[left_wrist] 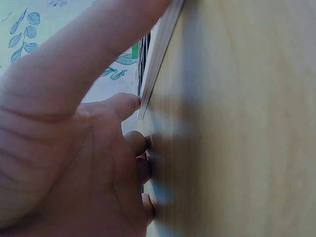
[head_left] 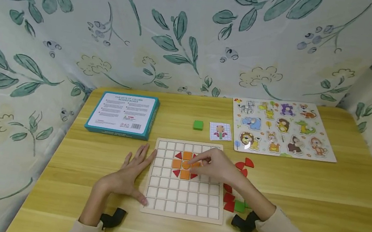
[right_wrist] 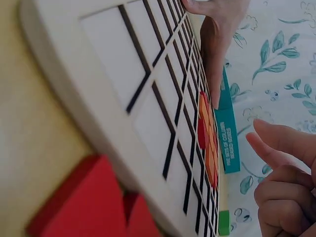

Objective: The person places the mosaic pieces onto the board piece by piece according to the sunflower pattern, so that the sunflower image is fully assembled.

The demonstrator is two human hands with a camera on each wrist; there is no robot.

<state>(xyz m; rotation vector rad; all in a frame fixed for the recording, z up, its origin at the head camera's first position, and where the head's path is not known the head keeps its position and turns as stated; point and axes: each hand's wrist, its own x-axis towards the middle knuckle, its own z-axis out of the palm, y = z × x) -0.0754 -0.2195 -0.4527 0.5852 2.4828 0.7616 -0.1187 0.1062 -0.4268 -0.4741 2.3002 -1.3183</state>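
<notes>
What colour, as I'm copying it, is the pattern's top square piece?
The piece is orange, clearest in the head view.

Left of centre in the head view, a teal box [head_left: 122, 114] reads "FIVE SETS OF COLUMN BEADED BOXES"; its lower print, beside a barcode [head_left: 135, 126], is illegibly small.

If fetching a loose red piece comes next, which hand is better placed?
Right, most likely: the right hand is above the grid board, nearer the loose red pieces, and seems empty. The left hand touches the board's opposite edge.
</notes>
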